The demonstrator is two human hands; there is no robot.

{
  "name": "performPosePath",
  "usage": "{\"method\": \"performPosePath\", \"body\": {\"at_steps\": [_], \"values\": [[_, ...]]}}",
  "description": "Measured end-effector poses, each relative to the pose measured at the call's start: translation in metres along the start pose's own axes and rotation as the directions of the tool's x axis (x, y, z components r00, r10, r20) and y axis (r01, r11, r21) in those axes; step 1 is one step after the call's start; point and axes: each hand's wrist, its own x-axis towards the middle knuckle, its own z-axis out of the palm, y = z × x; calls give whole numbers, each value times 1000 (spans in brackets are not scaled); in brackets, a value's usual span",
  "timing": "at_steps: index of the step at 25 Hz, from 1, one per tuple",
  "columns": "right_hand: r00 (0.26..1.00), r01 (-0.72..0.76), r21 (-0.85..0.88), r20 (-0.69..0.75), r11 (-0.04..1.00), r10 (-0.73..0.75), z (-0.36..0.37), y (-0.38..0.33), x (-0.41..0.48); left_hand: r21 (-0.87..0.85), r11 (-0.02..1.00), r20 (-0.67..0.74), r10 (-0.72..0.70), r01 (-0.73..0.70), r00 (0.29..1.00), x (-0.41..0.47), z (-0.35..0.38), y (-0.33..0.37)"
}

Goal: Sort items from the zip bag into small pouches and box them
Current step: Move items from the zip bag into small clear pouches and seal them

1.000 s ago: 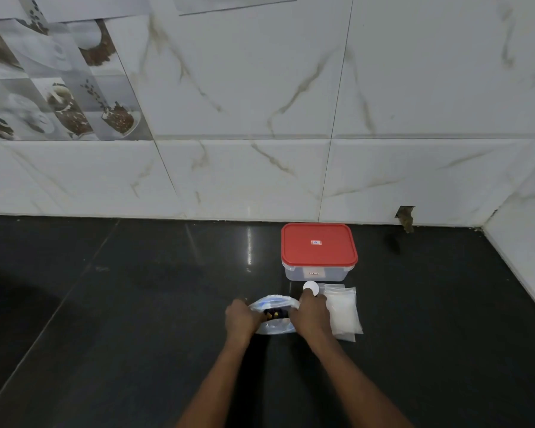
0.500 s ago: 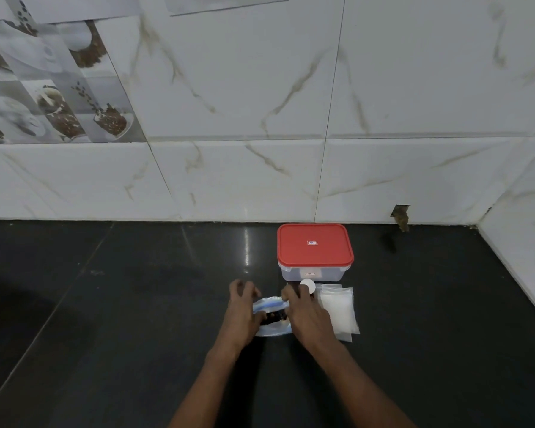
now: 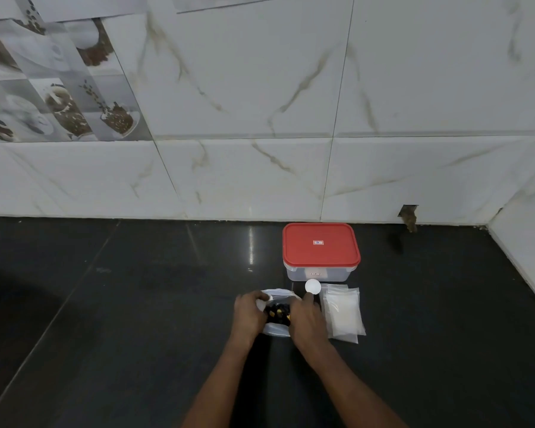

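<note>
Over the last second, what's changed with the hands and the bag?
The left hand, fingers spread over the zip bag half a second ago, now grips its left rim. The right hand still holds the right rim, the mouth open on dark and yellow items. The red-lidded box, white disc and small pouches have not moved.

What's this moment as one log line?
left hand: grips zip bag | right hand: grips zip bag | box: lid on | pouches: stacked
</note>
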Motion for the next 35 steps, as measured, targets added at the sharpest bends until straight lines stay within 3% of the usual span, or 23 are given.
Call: {"method": "performPosePath", "body": {"at_steps": [3, 6, 8, 10, 14, 21, 24, 27, 29, 32, 35], "values": [[1000, 5, 95, 14, 995, -7, 2, 3, 1, -259, 940, 119, -198, 223, 973, 0, -1, -4], [1000, 20, 169, -3, 985, -20, 3, 4, 0, -401, 881, 104, -228, 251, 968, 0, 2, -2], [999, 21, 186, -28, 982, -17, 0, 4, -1, -281, 945, 64, -155, 167, 986, -1, -2, 3], [1000, 25, 191, -19, 981, -22, -1, 6, 1, -30, 999, 12, -38, 39, 999, -2, -7, 1], [1000, 19, 180, 12, 984, -22, -5, 6, 3, 281, 955, -15, 105, -97, 994, -4, 0, -15], [998, 60, 157, -4, 986, -60, 5, 11, -3, 426, 901, -66, 126, -86, 990, -10, 2, -8], [996, 79, 85, 31, 993, -82, 0, 16, -2, 489, 858, -2, 179, -155, 984, -7, 5, -1], [991, 124, 33, 49, 992, -125, -12, 18, 3, 315, 918, 78, 229, -242, 970, 3, 0, -5], [982, 186, -19, -24, 982, -186, -16, 17, 6, 249, 930, 104, 254, -272, 962, 7, -5, -14], [955, 287, -113, -43, 951, -293, -16, 12, 7, 341, 905, 194, 198, -256, 961, 5, -10, -14], [973, 229, -159, 37, 960, -226, -14, 12, 4, 498, 847, 257, 61, -186, 965, 3, -15, -9]]}}
